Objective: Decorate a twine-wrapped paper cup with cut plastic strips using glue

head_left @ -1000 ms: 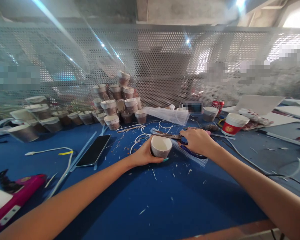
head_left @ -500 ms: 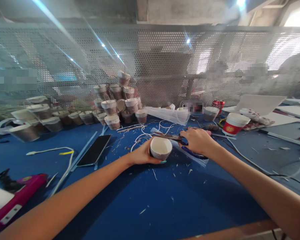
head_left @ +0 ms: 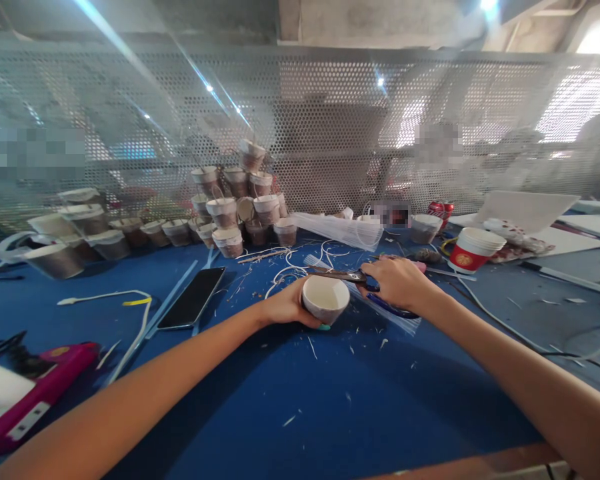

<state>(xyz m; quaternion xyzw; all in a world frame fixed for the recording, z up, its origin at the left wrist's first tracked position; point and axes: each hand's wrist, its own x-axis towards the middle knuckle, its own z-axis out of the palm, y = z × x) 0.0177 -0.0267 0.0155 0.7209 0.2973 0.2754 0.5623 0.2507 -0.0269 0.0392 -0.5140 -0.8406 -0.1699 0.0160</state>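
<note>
My left hand [head_left: 293, 303] is wrapped round a small whitish cup [head_left: 326, 310], its open mouth tilted towards me. In my right hand [head_left: 396, 283] is a pair of scissors [head_left: 347, 275] with dark blue handles. The blades lie across the far rim of the cup and point left. Whether they touch the rim I cannot tell. Beneath my right hand a bundle of clear thin strips [head_left: 400, 320] rests on the blue table [head_left: 260, 413].
Small bucket-like pots [head_left: 225, 212] are stacked at the back by a perforated metal screen [head_left: 325, 133]. A phone [head_left: 193, 298] and a magenta power strip [head_left: 45, 393] lie left. Stacked paper cups [head_left: 473, 250] stand right, near a red can [head_left: 440, 212]. White cords and scraps litter the table.
The cup has tipped slightly more towards me in my left hand. My right hand keeps the scissors at its far rim. The whole view has shifted a little.
</note>
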